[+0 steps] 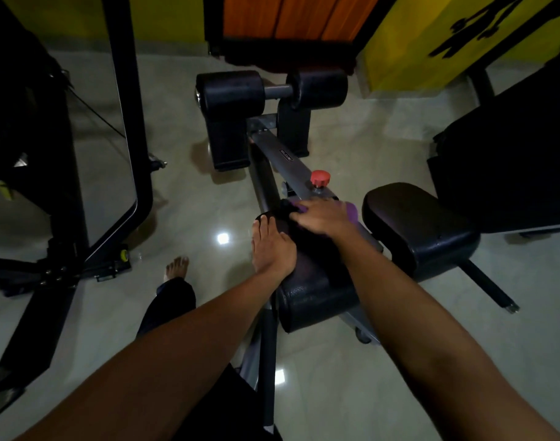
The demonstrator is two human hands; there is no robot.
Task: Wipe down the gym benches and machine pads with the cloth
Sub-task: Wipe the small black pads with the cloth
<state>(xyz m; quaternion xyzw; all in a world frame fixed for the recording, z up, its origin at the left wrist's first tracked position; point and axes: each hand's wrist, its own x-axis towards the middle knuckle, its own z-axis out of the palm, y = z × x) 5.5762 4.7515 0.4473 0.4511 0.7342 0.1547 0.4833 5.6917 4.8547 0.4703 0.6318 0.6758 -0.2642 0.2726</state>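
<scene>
Black pad (310,294): left hand (272,246) flat on its left edge, fingers straight, holding nothing. Right hand (323,218) presses purple cloth (352,210) onto pad's far end, fingers extended. Red knob (320,178) just beyond.

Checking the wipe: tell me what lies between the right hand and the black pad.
The purple cloth, under the right hand and on the black pad, in the head view.

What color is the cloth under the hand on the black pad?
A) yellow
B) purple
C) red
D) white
B: the cloth peeking out from under the right hand is purple, and that hand presses it on the far end of the black pad.
</scene>
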